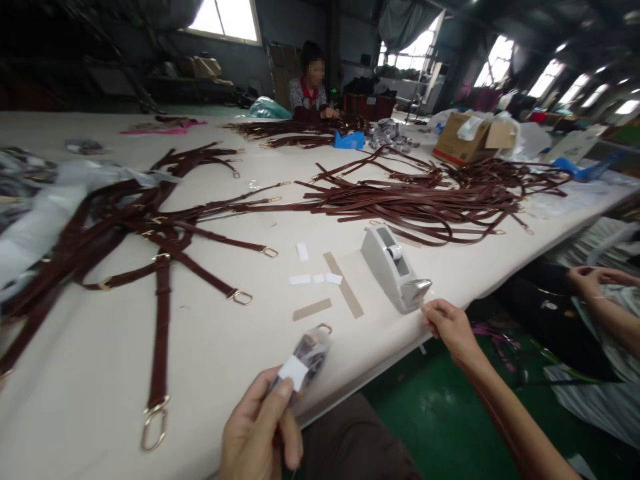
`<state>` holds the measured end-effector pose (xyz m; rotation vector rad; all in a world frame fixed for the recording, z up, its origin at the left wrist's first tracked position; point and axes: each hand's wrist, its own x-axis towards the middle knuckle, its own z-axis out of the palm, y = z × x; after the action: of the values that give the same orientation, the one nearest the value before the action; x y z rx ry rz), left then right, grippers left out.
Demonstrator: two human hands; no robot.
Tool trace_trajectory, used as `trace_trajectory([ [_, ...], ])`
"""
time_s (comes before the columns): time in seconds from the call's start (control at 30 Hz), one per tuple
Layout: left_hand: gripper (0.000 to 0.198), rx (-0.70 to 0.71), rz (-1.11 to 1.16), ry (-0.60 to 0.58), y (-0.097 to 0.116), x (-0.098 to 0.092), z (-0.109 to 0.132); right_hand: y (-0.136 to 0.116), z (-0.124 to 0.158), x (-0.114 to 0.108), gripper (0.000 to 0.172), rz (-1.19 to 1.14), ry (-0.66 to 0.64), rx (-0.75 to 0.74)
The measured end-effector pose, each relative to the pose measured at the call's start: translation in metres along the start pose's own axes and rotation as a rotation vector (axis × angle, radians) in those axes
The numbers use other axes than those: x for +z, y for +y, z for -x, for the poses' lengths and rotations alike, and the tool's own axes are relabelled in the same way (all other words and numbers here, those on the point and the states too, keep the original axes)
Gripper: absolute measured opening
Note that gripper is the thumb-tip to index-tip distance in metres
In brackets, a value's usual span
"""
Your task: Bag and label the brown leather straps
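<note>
Loosely crumpled and glossy, a small packet [315,348] of clear film sits just over the table's near edge, grey folds showing through it, a curved gold metal end at its top and a flat white label [294,372] across its lower part. The left hand [263,420] is closed around its lower end, thumb pressed on the label. At the front of a smooth grey wedge-shaped dispenser [393,273], the right hand [447,323] has thumb and forefinger pinched together; whether tape lies between them I cannot tell. Between packet and dispenser lie thin white slips [300,280], rectangular and matt, and two flat tan strips [312,309], one slip overlapping the longer strip. Dark brown, leather-like straps [415,203] spread beyond in long narrow heaps, and more fan out at left, ending in oval gold clips [158,404]. Cloudy plastic [45,223] bunches at the left edge.

Pale and plain, the table [225,367] runs back to a cardboard box [457,140], a blue dispenser [349,141] and a seated person [299,100] in a patterned top. Another person's hand [593,281] shows at far right above a green floor [445,407]; bright windows [225,19] line the dim hall.
</note>
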<state>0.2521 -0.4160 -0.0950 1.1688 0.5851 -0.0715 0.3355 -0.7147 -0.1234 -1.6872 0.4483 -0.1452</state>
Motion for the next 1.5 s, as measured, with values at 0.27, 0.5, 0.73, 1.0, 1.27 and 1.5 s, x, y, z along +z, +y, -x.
trace_trajectory([
  [0.27, 0.03, 0.063, -0.078, -0.025, -0.013, 0.007, 0.004, -0.015, 0.084, 0.059, 0.032, -0.213, -0.567, 0.06],
  [0.5, 0.033, 0.151, -0.225, 0.037, -0.009, 0.006, 0.016, -0.038, 0.115, 0.12, 0.036, -0.285, -0.786, 0.047],
  [0.73, 0.04, 0.168, -0.24, 0.073, -0.011, 0.0, 0.023, -0.03, 0.124, 0.135, 0.043, -0.227, -0.712, 0.101],
  [1.0, 0.032, 0.153, -0.154, 0.049, -0.007, 0.0, 0.033, -0.022, 0.127, 0.141, 0.048, -0.268, -0.743, 0.199],
  [1.27, 0.034, 0.111, -0.03, -0.083, -0.005, -0.017, 0.022, -0.007, 0.132, 0.114, 0.054, 0.041, -0.786, 0.032],
  [1.5, 0.032, 0.134, 0.009, -0.108, -0.006, -0.013, 0.018, -0.069, 0.112, 0.099, 0.036, 0.388, -0.693, -1.039],
])
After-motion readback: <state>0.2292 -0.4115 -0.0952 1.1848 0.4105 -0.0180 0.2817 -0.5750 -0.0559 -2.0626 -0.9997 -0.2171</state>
